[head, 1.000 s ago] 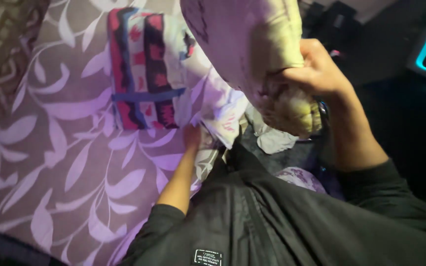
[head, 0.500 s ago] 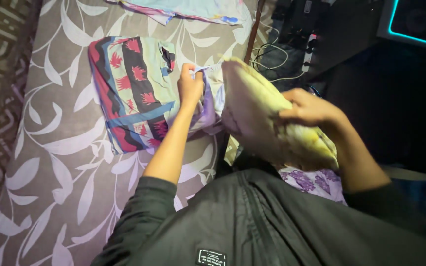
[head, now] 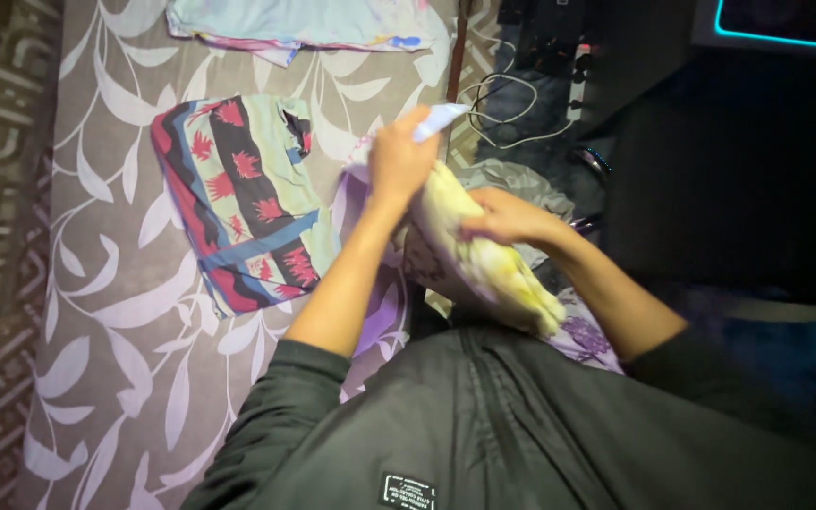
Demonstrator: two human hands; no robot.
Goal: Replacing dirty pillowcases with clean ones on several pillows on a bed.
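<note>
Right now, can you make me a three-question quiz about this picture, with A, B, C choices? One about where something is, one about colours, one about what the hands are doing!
1. Where is the folded striped cloth?
A. On the leaf-print bed cover
B. Hanging on a wall hook
C. Inside a box

2. What colour is the person's jacket?
A. White
B. Black
C. Orange

3. What are the two hands doing?
A. Resting flat and empty
B. Both gripping cloth
C. Clapping

Answers:
1 A: the striped cloth lies flat on the bed cover, left of the arms.
2 B: the jacket at the bottom of the view is black.
3 B: the left hand pinches a pale corner and the right hand clutches the yellowish bundle.
</note>
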